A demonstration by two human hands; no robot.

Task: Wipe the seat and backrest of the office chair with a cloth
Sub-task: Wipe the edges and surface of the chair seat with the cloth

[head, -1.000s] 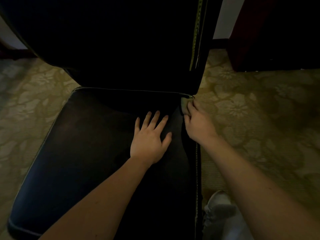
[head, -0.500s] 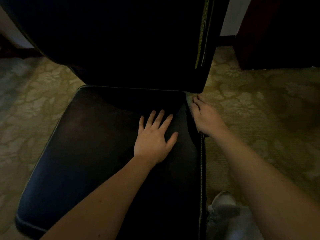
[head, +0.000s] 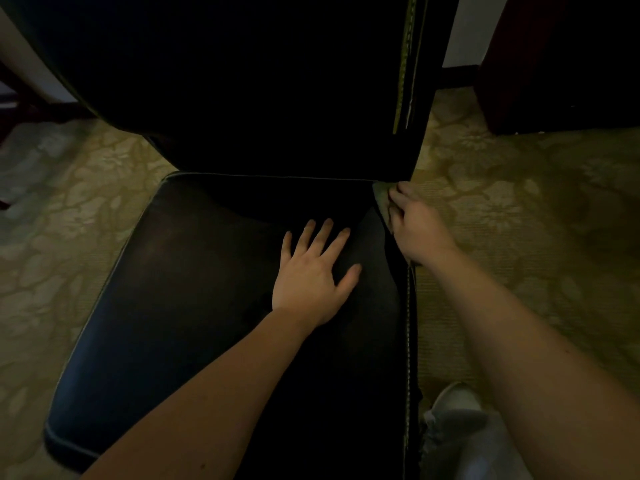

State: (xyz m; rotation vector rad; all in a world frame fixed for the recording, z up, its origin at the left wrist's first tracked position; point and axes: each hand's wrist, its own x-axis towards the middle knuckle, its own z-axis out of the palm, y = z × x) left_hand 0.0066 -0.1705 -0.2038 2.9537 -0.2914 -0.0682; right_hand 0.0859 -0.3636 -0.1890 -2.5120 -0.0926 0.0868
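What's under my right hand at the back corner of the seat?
A greenish cloth shows under the right hand, pressed at the right rear corner of the seat below the backrest. The hand hides most of the cloth.

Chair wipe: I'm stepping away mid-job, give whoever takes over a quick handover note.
Left hand: flat, fingers spread, empty, palm braced on the seat right of centre.
Right hand: closed on the cloth, pressed at the seat's back-right corner, just below the backrest.
Done: cannot tell from the dark leather which areas are already wiped.
Left: to be safe, wipe the whole seat top, then the backrest.
Note: a grey shoe stands on the carpet beside the seat's right edge.
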